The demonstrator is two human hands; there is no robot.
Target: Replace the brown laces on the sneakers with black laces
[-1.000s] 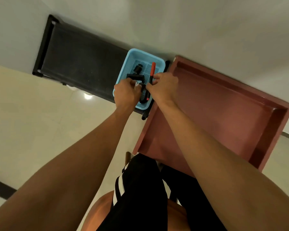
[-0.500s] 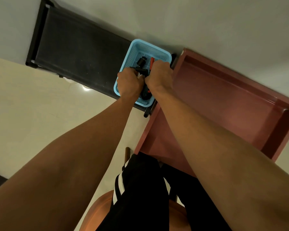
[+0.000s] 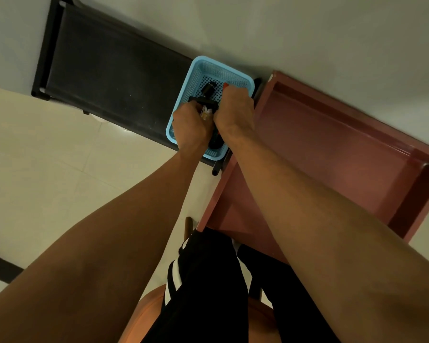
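Note:
No sneakers are in view. A light blue mesh basket (image 3: 209, 62) stands on the right end of a black bench (image 3: 114, 75). Both my hands are down inside it, knuckles toward me. My left hand (image 3: 190, 126) and my right hand (image 3: 235, 112) are curled close together and pinch a small pale, brownish bundle (image 3: 206, 113) between them. I cannot tell what the bundle is. A black cylindrical piece (image 3: 207, 89) lies just beyond my fingers. The tip of a red-handled tool (image 3: 225, 84) shows above my right knuckles. More dark items lie under my wrists.
A red-brown table (image 3: 332, 149) with a raised rim is to the right, its corner touching the bench end. I sit on an orange-brown seat (image 3: 148, 315) in black shorts (image 3: 208, 280). A pale tiled floor (image 3: 47, 174) lies to the left and a grey wall behind.
Both hands have drawn closer together and gone deeper into the basket, covering most of the red-handled tool. The camera has tilted slightly.

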